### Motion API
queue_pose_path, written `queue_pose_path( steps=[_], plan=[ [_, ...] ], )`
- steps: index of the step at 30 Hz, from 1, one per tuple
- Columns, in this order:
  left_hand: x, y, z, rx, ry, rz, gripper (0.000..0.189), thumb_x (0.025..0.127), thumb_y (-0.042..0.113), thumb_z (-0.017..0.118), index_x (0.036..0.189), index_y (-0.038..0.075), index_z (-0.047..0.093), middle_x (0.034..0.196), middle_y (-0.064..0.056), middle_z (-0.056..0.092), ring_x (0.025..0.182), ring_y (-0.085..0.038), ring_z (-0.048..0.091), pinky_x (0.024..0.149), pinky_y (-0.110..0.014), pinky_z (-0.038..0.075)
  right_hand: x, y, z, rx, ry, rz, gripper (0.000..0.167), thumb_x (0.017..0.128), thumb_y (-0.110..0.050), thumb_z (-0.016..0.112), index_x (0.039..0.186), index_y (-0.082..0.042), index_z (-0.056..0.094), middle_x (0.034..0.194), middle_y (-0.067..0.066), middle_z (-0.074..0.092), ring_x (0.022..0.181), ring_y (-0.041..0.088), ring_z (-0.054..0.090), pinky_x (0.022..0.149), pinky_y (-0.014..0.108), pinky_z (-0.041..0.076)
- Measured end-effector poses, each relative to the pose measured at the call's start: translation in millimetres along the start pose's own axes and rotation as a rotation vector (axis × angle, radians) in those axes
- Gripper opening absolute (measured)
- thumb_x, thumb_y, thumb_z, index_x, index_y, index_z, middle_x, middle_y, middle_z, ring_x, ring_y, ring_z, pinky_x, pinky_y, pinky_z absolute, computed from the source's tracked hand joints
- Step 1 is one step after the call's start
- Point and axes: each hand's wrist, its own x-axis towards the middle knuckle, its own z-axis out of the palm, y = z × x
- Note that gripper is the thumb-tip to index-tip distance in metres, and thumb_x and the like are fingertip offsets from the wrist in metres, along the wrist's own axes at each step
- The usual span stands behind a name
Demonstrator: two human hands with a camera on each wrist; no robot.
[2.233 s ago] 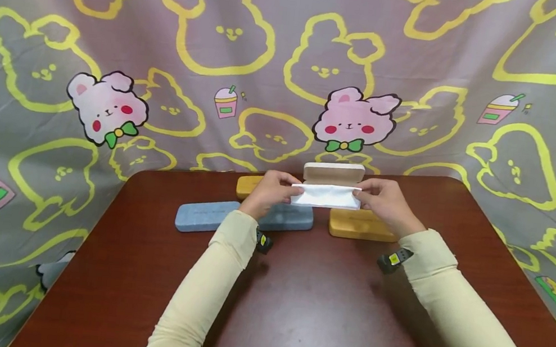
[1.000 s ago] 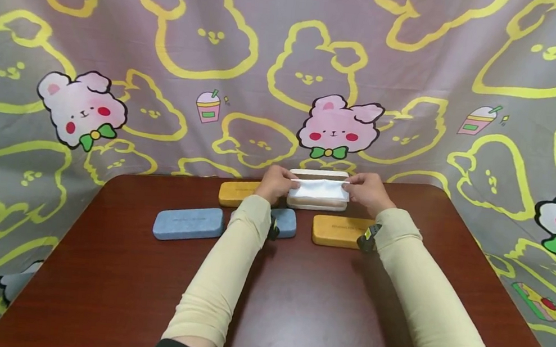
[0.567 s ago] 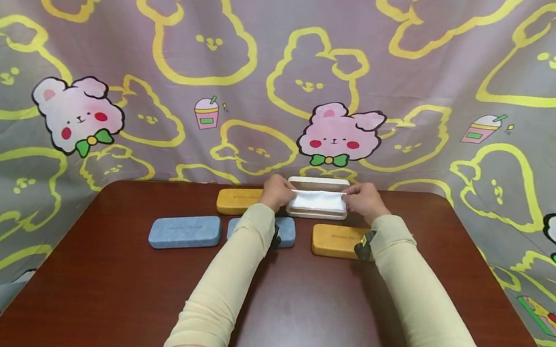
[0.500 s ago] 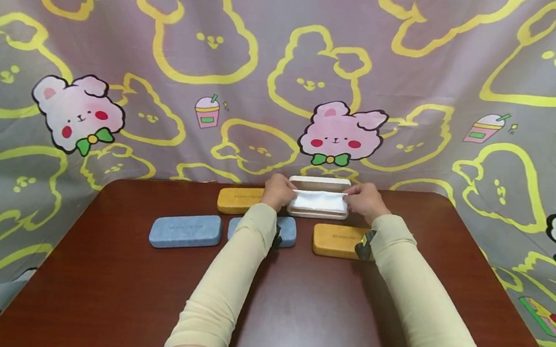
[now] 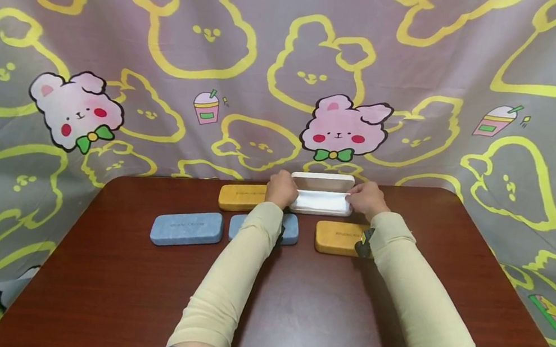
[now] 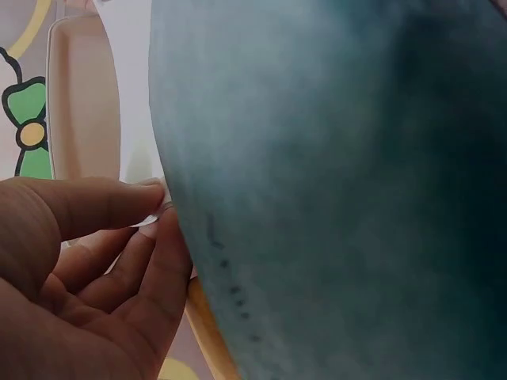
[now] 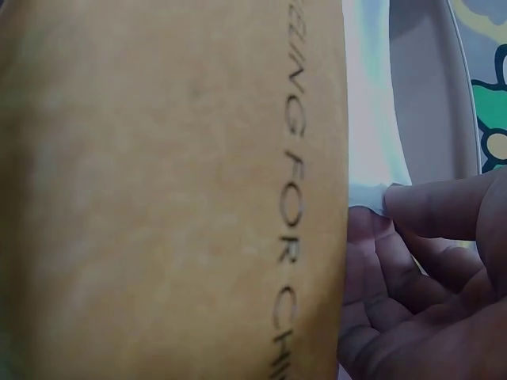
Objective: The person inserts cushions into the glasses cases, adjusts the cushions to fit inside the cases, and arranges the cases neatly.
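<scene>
A white glasses case (image 5: 319, 212) stands with its lid up near the table's back edge. A folded white cloth (image 5: 323, 200) lies stretched across its lower half. At the cloth's left end is my left hand (image 5: 281, 189); the left wrist view shows the thumb and fingertips (image 6: 150, 194) pinching its corner. My right hand (image 5: 368, 199) pinches the opposite end between thumb and fingers, as seen in the right wrist view, where the cloth (image 7: 371, 103) hangs from the grip. Part of the case's left end is hidden behind the left hand.
Two blue cases (image 5: 187, 228) lie closed at the left and centre, one partly under the left forearm. One yellow case (image 5: 242, 197) sits behind them; another yellow case (image 5: 339, 237) is below the right wrist. A patterned curtain (image 5: 267, 82) hangs behind the table (image 5: 324, 314).
Both hands have lowered the white cloth from in front of the raised lid down into the open white case. In the last half second the hands have barely moved.
</scene>
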Motion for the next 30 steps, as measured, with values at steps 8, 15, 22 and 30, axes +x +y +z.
queue_pose_path(
  steps=[8,15,22,30],
  plan=[
    [-3.4,-1.9,-3.6,0.007,0.002,0.015,0.038,0.093,0.006,0.058,0.059,0.011,0.043,0.066,-0.007,0.047,0.075,-0.027,0.053,0.064,-0.036,0.046,-3.3,2.1,0.2,0.048,-0.009,-0.045,0.018,0.093,-0.007,0.063,0.103,0.008,0.07,0.079,0.014,0.066,0.072,0.022,0.058,0.072,0.04,0.052],
    [-4.1,-1.9,-17.2,0.022,0.086,0.037,0.043,0.097,0.018,0.064,0.057,0.008,0.052,0.07,-0.012,0.064,0.09,-0.035,0.067,0.086,-0.046,0.053,-2.6,11.2,-9.7,0.112,0.017,-0.037,0.026,0.095,-0.003,0.061,0.116,0.011,0.067,0.098,0.021,0.069,0.088,0.028,0.065,0.082,0.043,0.054],
    [-4.8,4.6,-22.8,-0.122,0.009,-0.015,0.034,0.098,0.017,0.055,0.068,0.004,0.061,0.051,-0.006,0.056,0.051,-0.023,0.06,0.058,-0.036,0.053,-2.6,7.6,-16.7,0.204,-0.008,0.089,0.046,0.106,-0.031,0.045,0.117,0.011,0.062,0.104,0.02,0.066,0.089,0.027,0.067,0.081,0.039,0.055],
    [-6.0,13.6,-14.0,0.004,-0.03,-0.013,0.058,0.11,0.039,0.033,0.112,-0.004,0.071,0.108,-0.023,0.07,0.102,-0.038,0.065,0.096,-0.046,0.048,-4.6,-1.8,-16.8,0.183,-0.216,0.206,0.088,0.102,-0.062,0.021,0.134,0.015,0.048,0.126,0.032,0.056,0.104,0.038,0.066,0.092,0.046,0.052]
  ],
)
